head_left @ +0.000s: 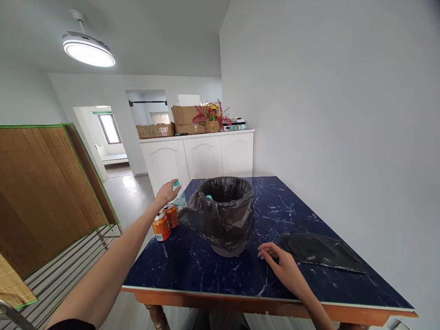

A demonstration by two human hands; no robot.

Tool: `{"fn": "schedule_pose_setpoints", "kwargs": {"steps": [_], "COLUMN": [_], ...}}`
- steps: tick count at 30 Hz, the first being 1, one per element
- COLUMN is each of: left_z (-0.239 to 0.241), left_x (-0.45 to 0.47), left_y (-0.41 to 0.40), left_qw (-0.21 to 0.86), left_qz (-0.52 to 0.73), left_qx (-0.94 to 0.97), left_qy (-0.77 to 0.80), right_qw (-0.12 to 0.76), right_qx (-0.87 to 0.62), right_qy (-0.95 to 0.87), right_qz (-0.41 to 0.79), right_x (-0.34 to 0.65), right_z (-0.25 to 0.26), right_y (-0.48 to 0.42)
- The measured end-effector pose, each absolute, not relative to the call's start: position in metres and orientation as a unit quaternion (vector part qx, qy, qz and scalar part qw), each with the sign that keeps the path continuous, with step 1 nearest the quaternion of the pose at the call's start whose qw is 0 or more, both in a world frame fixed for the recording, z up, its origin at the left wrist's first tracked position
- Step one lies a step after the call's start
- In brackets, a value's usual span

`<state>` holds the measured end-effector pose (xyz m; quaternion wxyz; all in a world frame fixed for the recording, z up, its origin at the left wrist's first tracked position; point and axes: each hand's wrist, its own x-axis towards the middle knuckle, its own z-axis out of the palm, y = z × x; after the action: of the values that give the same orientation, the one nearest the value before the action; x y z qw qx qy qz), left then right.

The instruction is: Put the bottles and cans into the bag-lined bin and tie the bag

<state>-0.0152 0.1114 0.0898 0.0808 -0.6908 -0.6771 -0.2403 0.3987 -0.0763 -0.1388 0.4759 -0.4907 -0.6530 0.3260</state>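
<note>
My left hand (168,192) reaches to the table's far left, its fingers closed round the turquoise cap of a clear plastic bottle (179,200). Two orange drink cans (161,227) stand in front of that bottle. Near the middle is a bin (227,251) lined with a black plastic bag (233,220), whose loose edge spreads out to the left. Another turquoise cap (209,197) shows just inside the bag's rim; what lies deeper is hidden. My right hand (279,263) rests on the tabletop right of the bin, fingers loosely extended and holding nothing.
A folded black plastic bag (323,251) lies on the right of the dark blue marbled table (282,206). Behind stands a white cabinet (202,153) bearing cardboard boxes and a flower basket (212,124). A bamboo screen (44,178) and metal rack are at left.
</note>
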Motion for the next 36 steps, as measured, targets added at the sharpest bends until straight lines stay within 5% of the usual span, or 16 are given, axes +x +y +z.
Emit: {"fn": "schedule_pose_setpoints", "kwargs": {"steps": [6,15,20,30,36], "left_z": [0.092,0.21,0.211,0.154,0.161], "left_x": [0.002,0.062,0.103,0.125,0.089], "left_y": [0.097,0.001,-0.056,-0.028,-0.016], "left_qw": [0.088,0.14,0.028,-0.074,0.02], "left_qz": [-0.301,-0.574,-0.443,-0.148,-0.304], "left_qx": [-0.697,-0.714,-0.833,-0.927,-0.859], "left_qy": [-0.645,-0.376,-0.33,-0.336,-0.412], "right_qw": [0.476,0.479,0.464,0.484,0.489], "right_qx": [-0.487,-0.486,-0.49,-0.477,-0.475], "right_qy": [-0.657,-0.66,-0.661,-0.661,-0.66], "right_qz": [0.322,0.314,0.328,0.318,0.316], "right_x": [0.398,0.397,0.398,0.399,0.399], "right_z": [-0.138,-0.139,-0.143,-0.144,-0.143], "right_y": [-0.076,-0.076,-0.075,-0.075,-0.076]}}
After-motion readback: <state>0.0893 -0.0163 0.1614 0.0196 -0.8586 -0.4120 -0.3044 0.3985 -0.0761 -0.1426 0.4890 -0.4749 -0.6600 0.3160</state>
